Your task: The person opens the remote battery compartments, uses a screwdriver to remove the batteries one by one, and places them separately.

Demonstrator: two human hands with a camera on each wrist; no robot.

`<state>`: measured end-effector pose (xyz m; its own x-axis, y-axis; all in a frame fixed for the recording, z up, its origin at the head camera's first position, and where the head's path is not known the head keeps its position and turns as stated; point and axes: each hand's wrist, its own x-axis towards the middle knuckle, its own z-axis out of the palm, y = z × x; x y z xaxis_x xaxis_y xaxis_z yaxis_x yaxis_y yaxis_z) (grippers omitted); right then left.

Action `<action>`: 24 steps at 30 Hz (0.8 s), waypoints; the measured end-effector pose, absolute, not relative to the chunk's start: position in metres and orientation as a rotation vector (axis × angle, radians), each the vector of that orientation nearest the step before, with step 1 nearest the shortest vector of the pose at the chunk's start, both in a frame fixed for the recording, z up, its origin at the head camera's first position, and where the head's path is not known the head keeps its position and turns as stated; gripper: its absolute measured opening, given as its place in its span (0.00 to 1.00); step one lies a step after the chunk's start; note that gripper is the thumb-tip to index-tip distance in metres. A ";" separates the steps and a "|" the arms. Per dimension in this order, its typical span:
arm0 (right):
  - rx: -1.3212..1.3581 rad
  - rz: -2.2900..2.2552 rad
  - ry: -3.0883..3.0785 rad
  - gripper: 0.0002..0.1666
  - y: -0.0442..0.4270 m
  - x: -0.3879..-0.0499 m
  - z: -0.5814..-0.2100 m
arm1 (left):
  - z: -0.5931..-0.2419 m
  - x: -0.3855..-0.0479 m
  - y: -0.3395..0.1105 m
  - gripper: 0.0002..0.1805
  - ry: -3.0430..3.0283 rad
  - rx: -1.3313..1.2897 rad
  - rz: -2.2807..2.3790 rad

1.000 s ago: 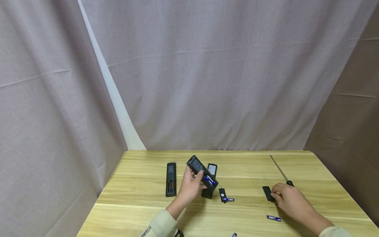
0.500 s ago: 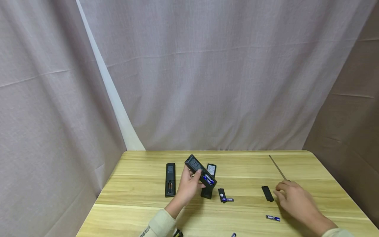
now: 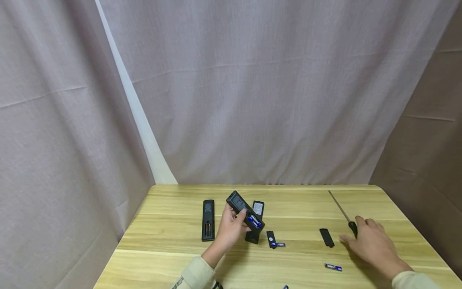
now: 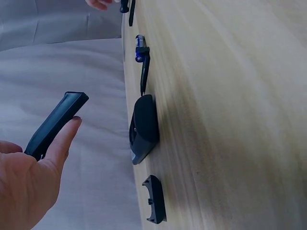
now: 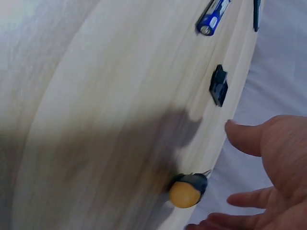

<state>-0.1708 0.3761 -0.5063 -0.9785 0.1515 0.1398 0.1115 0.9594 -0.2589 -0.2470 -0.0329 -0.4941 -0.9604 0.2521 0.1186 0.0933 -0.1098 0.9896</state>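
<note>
My left hand (image 3: 229, 230) grips a black remote control (image 3: 236, 200) above the table, thumb on its back. Its battery compartment is uncovered and blue batteries (image 3: 254, 221) lie inside. In the left wrist view this remote (image 4: 57, 120) appears edge-on. My right hand (image 3: 373, 243) holds nothing; its fingers are spread beside the black handle of a screwdriver (image 3: 339, 206). In the right wrist view the screwdriver's orange handle end (image 5: 184, 193) lies apart from the hand (image 5: 283, 167). To the hand's left lies a black battery cover (image 3: 326, 237).
A second remote (image 3: 208, 210) lies at left, compartment uncovered. Another remote (image 3: 258, 206) lies under the held one. A small cover (image 3: 270, 236) with a blue battery (image 3: 278, 245) against it lies mid-table; another battery (image 3: 333, 267) lies near the front. Curtains (image 3: 274, 120) stand behind.
My right hand has let go of the battery cover and moved right, past the screwdriver handle, with its fingers spreading. The left hand and its remote have stayed nearly still.
</note>
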 end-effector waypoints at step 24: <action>-0.317 0.505 -3.187 0.16 0.396 -0.186 -0.517 | -0.493 -0.249 -0.034 0.23 1.987 0.391 2.255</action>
